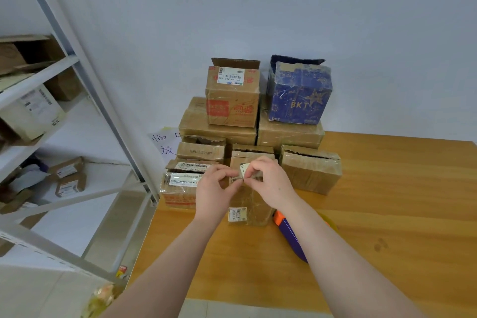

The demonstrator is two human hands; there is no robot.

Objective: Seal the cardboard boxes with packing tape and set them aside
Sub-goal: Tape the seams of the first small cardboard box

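One box point(251, 204) mid-table point(387, 214), barcode label point(238, 215) on its near face, my left hand point(214, 188) and right hand point(271, 181) pinching a pale scrap point(244, 169) at its top, fingers curled, tape gun point(289, 235) under my right forearm, blue box point(299, 95) marked BKT behind.

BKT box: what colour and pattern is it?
The BKT box is dark blue with gold stars and lettering, scuffed at the edges. The head view shows it best.

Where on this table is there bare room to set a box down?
Widest bare wood: right of the torn-top box and the tape dispenser, out to the table edge. Smaller patch between the forearms. Crowded: the far left, stacked boxes around the middle box that left hand and right hand pinch.
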